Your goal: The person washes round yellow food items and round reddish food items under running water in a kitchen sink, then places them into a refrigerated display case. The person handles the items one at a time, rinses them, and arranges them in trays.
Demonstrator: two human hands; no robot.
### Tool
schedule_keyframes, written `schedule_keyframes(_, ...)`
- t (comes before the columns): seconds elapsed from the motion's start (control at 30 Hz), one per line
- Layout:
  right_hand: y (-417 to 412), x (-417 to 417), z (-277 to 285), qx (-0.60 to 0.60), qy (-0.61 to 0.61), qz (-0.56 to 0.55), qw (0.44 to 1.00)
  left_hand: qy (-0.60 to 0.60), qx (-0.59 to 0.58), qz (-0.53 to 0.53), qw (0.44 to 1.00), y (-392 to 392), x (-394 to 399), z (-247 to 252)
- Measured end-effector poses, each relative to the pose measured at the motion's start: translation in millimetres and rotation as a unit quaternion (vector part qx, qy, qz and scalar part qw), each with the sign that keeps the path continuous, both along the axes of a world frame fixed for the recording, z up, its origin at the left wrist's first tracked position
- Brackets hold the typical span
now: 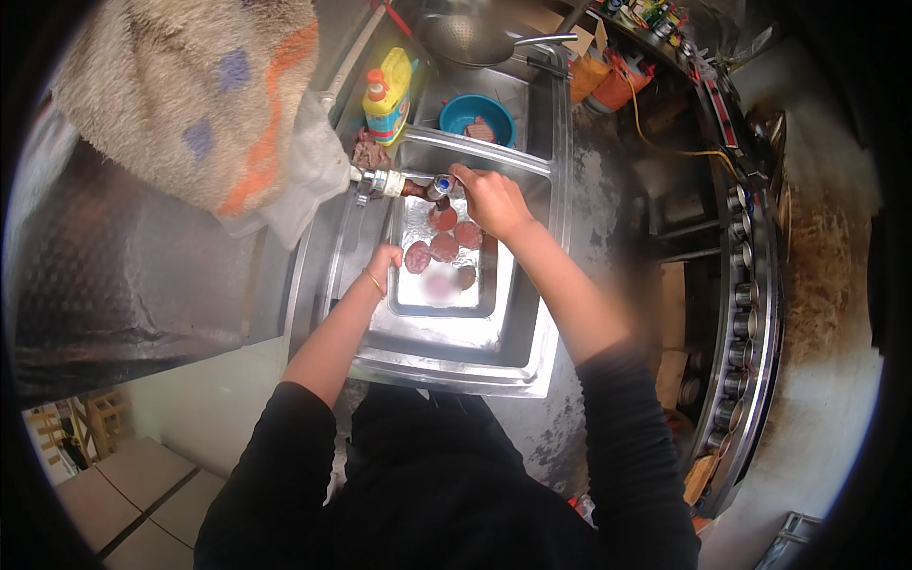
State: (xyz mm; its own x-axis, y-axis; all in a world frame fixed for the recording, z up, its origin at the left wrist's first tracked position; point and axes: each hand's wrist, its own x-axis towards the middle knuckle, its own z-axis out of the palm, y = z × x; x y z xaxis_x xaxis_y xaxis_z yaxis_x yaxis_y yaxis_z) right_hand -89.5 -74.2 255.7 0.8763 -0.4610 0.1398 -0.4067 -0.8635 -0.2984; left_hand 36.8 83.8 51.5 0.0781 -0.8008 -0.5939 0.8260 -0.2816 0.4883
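Observation:
My right hand [491,199] is at the faucet [442,187], its fingers touching the handle on the right side. My left hand [387,265] grips the left rim of a rectangular metal tray [438,311] inside the steel sink. Several round, reddish-brown discs [444,247], which look like meat patties or sausage slices, lie in the tray, beneath and in front of the spout. A blurred patch hides part of the tray's near end. A bracelet sits on my left wrist.
Behind the near basin, a second basin holds a teal bowl [477,100] with pinkish pieces. A yellow detergent jug [387,100] stands at the divider's left. A perforated metal strainer [470,39] lies farther back. A fluffy cloth [192,100] hangs at left; a stove with knobs [744,320] runs along the right.

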Motion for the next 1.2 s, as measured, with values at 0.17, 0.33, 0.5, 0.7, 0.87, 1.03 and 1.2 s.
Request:
schedule_keyframes(0.17,0.3,-1.6,-2.3,0.001,-0.002,-0.005,1.0,-0.031,-0.01,-0.005,0.999,-0.6,-1.1,-1.5)
schedule_keyframes(0.33,1.4,-0.8,-3.6,-0.016,0.004,-0.018,1.0,-0.019,-0.017,0.005,1.0,-2.3,-1.9,-7.6)
schedule_keyframes(0.5,6.3,-3.0,0.2,-0.067,0.032,-0.034,0.997,-0.013,-0.022,-0.01,1.0,0.4,1.9,-27.1)
schedule_keyframes(0.7,1.6,-6.3,-11.9,-0.094,-0.091,0.009,0.991,0.021,-0.028,-0.037,0.999,-0.7,3.2,-47.4)
schedule_keyframes(0.87,4.8,-6.4,-6.4,-0.057,-0.063,-0.001,0.996,0.032,-0.031,-0.044,0.998,2.8,4.9,-49.8)
schedule_keyframes(1.03,5.4,-5.5,-3.2,-0.049,-0.037,-0.002,0.998,0.053,-0.033,-0.017,0.998,1.2,-0.1,-33.2)
schedule_keyframes(1.2,8.6,-8.1,7.3,-0.031,0.022,-0.015,0.999,0.028,-0.033,-0.021,0.999,5.8,-2.9,1.9)
